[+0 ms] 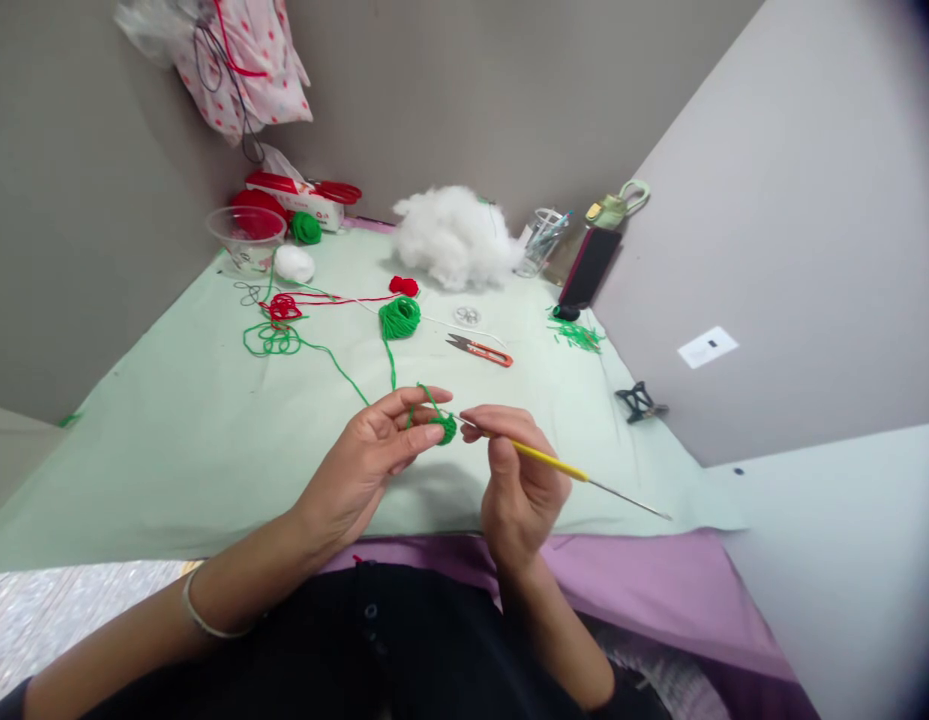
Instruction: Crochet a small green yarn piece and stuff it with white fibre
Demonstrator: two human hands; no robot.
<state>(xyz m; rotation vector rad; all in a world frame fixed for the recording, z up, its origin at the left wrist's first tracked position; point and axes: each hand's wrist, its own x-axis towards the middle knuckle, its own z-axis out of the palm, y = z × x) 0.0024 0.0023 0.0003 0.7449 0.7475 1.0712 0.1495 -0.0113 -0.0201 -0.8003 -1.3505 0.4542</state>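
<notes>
Between the thumb and fingers of my left hand [381, 445] is a small green crochet piece [446, 430], with green yarn running over the raised index finger. My right hand [520, 480] grips a crochet hook [550, 459] by its yellow handle. The hook's near metal tip reaches the green piece; its other metal end points down to the right. From the left hand, yarn leads back to a green yarn ball [400, 318] and to loose green loops [273, 338] on the tablecloth. Orange thread snips [480, 350] lie beyond my hands.
White stuffing [456, 238] is heaped at the back, beside a clear pen cup [542, 243]. A phone [591, 267] leans against a bottle at right, near green yarn scraps [578, 335]. A plastic tub [246, 240], red yarn [285, 308] and a white ball [294, 264] are at left.
</notes>
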